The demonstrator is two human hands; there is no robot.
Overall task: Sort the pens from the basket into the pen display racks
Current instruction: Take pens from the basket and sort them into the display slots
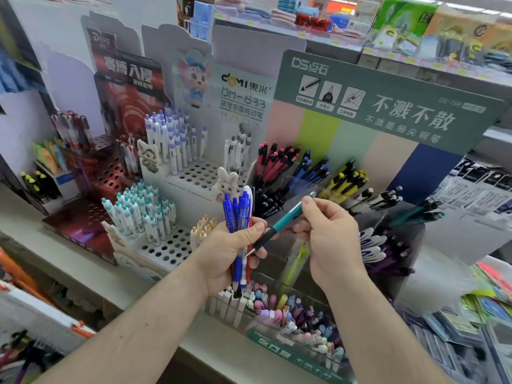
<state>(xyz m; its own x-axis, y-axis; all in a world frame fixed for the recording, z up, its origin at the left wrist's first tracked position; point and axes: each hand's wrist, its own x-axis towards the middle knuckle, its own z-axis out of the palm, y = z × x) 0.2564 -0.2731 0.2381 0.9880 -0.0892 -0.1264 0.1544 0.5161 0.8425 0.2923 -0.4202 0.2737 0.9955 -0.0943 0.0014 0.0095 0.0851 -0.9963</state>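
Folded towels point(279, 12) lie on the upper shelf point(327, 41). Green boxes point(401, 20) stand to their right. Packaged goods point(476, 195) hang at the right.

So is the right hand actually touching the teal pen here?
Touching. The head view shows the right hand pinching the upper end of the teal pen between its fingertips, while the left hand grips the blue pens.

**Pens in hand before the racks**

Bundle of blue plastic click pens point(237, 217), one red among them, upright in left hand point(230, 253). Single teal-and-black pen point(279, 224) tilted, tip down-left, pinched by right hand point(327, 231). Behind: white perforated cardboard pen rack point(194, 176) and clear-compartment green-backed pen rack point(368, 200), both partly filled.
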